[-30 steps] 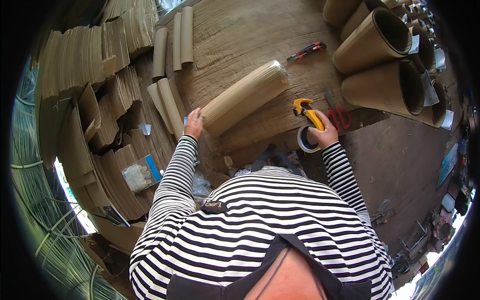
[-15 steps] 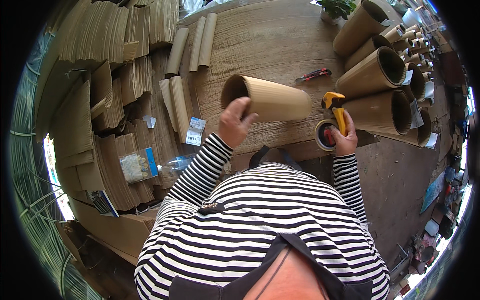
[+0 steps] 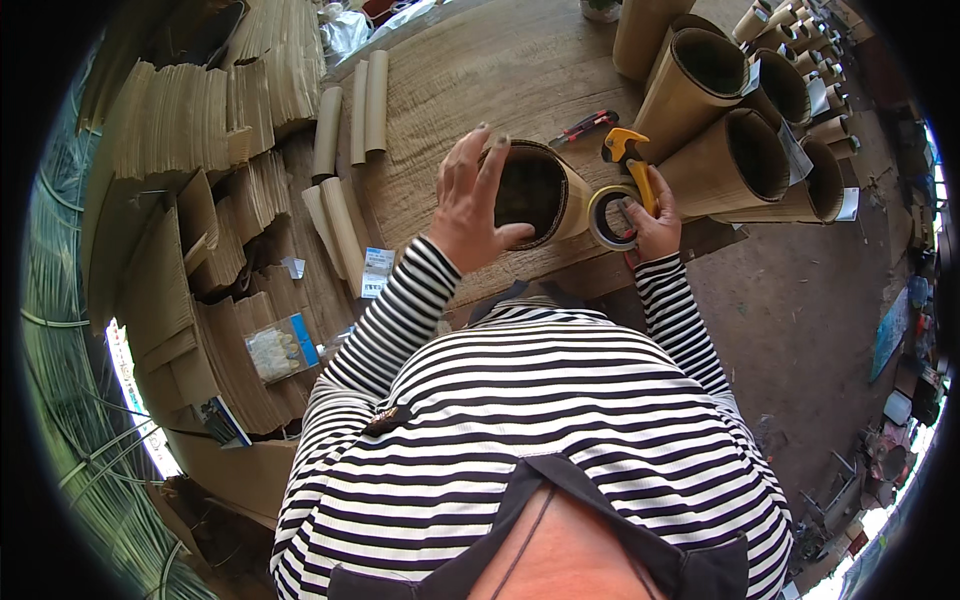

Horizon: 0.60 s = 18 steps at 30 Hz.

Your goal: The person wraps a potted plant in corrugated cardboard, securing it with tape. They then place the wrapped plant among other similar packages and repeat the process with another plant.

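Observation:
A brown corrugated cardboard tube (image 3: 574,205) stands on the wooden table in front of me, its dark round opening facing up toward me. My left hand (image 3: 468,205) is open at the tube's left rim, fingers spread and thumb over the opening; whether it touches the rim I cannot tell. To the right of the tube, my right hand (image 3: 656,222) is closed round the yellow handle of a tape dispenser (image 3: 628,147). Its tape roll (image 3: 612,217) sits close beside the tube.
A red and black utility knife (image 3: 584,127) lies beyond the tube. Larger cardboard tubes (image 3: 690,165) with white labels stand at right. Narrow rolled cardboard pieces (image 3: 375,100) and a white label (image 3: 376,273) lie at left, beside stacked flat cardboard (image 3: 180,115).
The cardboard tube has gone from lying sideways to more upright, opening toward me. My left hand has opened out at its rim. My right hand and the dispenser are now nearer the tube.

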Each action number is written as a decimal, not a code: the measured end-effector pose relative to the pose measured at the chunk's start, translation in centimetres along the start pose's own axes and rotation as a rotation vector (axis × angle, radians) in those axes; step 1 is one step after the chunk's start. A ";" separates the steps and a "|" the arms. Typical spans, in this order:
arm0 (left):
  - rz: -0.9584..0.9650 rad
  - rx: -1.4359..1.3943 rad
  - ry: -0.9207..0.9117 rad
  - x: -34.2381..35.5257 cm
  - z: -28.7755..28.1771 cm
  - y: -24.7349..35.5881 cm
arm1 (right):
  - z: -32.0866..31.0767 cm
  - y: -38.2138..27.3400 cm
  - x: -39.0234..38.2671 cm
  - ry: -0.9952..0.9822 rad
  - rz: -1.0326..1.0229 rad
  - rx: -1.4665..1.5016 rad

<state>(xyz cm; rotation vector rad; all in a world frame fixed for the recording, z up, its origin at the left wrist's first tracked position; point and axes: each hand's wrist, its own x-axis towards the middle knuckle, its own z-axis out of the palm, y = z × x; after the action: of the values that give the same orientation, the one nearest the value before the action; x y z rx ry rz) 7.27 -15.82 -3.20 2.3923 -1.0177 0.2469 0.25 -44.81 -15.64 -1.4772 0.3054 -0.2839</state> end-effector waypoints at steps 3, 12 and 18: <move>0.039 -0.093 -0.137 2.5 0.7 -2.6 | 0.5 0.9 -0.2 0.001 0.013 0.125; 0.091 0.078 -0.041 5.3 0.9 -2.9 | 1.2 0.1 0.3 -0.018 -0.055 0.018; -0.022 0.123 0.016 1.2 -0.2 1.4 | 1.1 -2.1 1.4 -0.191 -0.012 0.159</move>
<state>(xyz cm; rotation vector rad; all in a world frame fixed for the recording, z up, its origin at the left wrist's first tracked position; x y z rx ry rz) 7.17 -17.26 -2.07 2.5063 -0.9940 0.3295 1.92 -44.48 -13.52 -1.3380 0.1176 -0.1706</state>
